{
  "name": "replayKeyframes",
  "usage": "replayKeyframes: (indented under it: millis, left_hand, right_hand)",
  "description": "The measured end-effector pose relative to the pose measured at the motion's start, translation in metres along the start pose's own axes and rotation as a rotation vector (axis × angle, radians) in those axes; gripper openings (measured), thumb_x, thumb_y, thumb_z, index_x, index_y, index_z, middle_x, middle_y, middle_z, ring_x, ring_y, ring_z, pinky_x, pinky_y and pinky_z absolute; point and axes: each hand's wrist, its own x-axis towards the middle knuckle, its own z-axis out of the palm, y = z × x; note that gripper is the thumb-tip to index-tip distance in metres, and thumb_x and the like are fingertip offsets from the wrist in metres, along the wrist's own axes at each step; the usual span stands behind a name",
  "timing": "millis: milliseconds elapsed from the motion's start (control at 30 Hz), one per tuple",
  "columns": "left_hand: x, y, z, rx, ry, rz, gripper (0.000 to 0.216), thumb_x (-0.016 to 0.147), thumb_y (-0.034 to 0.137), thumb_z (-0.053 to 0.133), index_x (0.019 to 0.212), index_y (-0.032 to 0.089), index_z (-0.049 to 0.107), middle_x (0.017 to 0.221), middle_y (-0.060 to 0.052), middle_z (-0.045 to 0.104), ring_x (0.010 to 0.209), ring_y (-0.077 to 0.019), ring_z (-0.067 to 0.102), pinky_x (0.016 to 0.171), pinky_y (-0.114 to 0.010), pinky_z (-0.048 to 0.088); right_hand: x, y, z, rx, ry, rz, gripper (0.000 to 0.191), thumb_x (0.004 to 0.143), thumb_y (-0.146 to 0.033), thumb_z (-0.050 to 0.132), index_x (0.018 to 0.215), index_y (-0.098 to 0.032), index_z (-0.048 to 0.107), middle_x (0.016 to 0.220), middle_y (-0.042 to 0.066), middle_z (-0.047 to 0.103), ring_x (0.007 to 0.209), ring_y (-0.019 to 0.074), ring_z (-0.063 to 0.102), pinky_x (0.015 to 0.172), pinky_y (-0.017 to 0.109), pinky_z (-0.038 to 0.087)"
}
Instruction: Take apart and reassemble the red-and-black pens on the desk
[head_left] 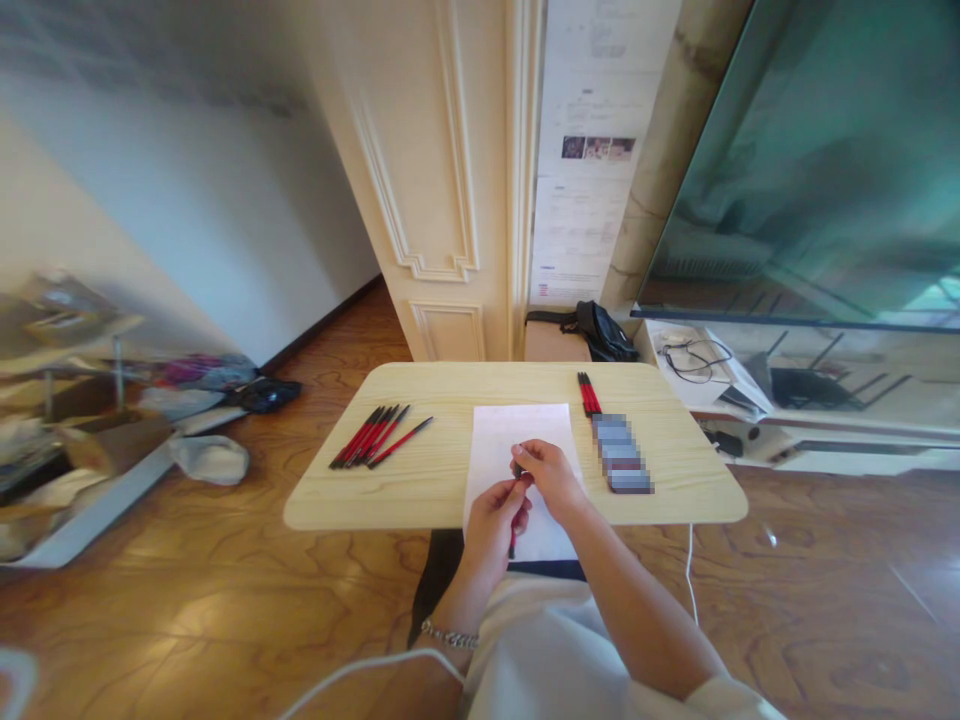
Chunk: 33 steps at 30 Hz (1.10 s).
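Head view: pen [513,543] held in both hands over a sheet of paper [545,540].
Left hand [496,515] is closed around the pen, whose lower end shows below the fist; right hand [546,474] pinches at the dark upper end between thumb and fingers. The paper lies on the middle of the table [435,495]. A group of red-and-black pens [373,437] lies slanted on the left; a smaller bundle [589,394] lies on the right, next to a pixelated item [622,455], identity not discernible.

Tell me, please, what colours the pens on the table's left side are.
The pens are red with black ends, best seen in the head view.
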Motion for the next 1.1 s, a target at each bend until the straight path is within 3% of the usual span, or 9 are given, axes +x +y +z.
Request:
replayKeyframes:
  millis: [167, 333, 500, 700, 900, 1100]
  left_hand:
    - [-0.0019, 0.0010, 0.0004, 0.007, 0.018, -0.006, 0.032, 0.072, 0.041, 0.069, 0.085, 0.013, 0.066, 0.061, 0.001, 0.054, 0.043, -0.0032, 0.039, 0.038, -0.017, 0.021]
    - [-0.0020, 0.0006, 0.0005, 0.011, 0.020, 0.008, 0.034, 0.071, 0.042, 0.069, 0.089, 0.013, 0.066, 0.061, 0.001, 0.054, 0.043, -0.0034, 0.040, 0.039, -0.017, 0.022]
    - [-0.0017, -0.0007, -0.0002, -0.001, 0.020, 0.003, 0.033, 0.072, 0.041, 0.069, 0.087, 0.012, 0.065, 0.061, 0.001, 0.054, 0.043, -0.0036, 0.040, 0.039, -0.018, 0.022]
    - [-0.0024, 0.0019, 0.0022, 0.012, 0.037, 0.008, 0.035, 0.070, 0.043, 0.070, 0.088, 0.013, 0.066, 0.060, 0.002, 0.055, 0.042, -0.0038, 0.040, 0.039, -0.018, 0.022]
    - [-0.0056, 0.0048, 0.0067, 0.029, 0.071, 0.041, 0.037, 0.069, 0.045, 0.070, 0.086, 0.012, 0.066, 0.059, 0.002, 0.054, 0.042, -0.0034, 0.039, 0.039, -0.018, 0.022]
    - [-0.0029, 0.0028, 0.0023, 0.035, 0.028, 0.017, 0.036, 0.071, 0.043, 0.069, 0.089, 0.012, 0.066, 0.061, 0.001, 0.054, 0.043, -0.0040, 0.040, 0.040, -0.018, 0.023]
  right_hand:
    - [-0.0003, 0.0005, -0.0028, 0.078, -0.083, 0.070, 0.039, 0.076, -0.050, 0.059, 0.090, -0.015, 0.066, 0.082, 0.008, 0.066, 0.070, 0.0157, 0.059, 0.056, 0.025, 0.042]
    - [0.0014, -0.0002, -0.0014, -0.036, 0.015, -0.013, 0.034, 0.068, -0.047, 0.069, 0.077, -0.015, 0.062, 0.065, 0.002, 0.060, 0.058, 0.0119, 0.052, 0.051, 0.023, 0.040]
    - [-0.0010, -0.0042, -0.0028, 0.018, -0.097, 0.044, 0.037, 0.075, -0.049, 0.060, 0.087, -0.014, 0.065, 0.080, 0.007, 0.066, 0.069, 0.0148, 0.058, 0.056, 0.025, 0.042]
    - [-0.0001, -0.0055, -0.0022, -0.089, -0.001, -0.025, 0.034, 0.069, -0.048, 0.067, 0.078, -0.015, 0.063, 0.066, 0.002, 0.061, 0.060, 0.0127, 0.053, 0.053, 0.024, 0.040]
    - [-0.0008, -0.0078, -0.0034, -0.025, -0.083, 0.066, 0.037, 0.076, -0.047, 0.060, 0.092, -0.014, 0.065, 0.084, 0.009, 0.067, 0.070, 0.0149, 0.059, 0.056, 0.024, 0.043]
    - [0.0014, -0.0054, -0.0039, -0.084, -0.044, -0.015, 0.032, 0.070, -0.045, 0.067, 0.079, -0.014, 0.064, 0.069, 0.004, 0.063, 0.061, 0.0128, 0.055, 0.054, 0.024, 0.042]
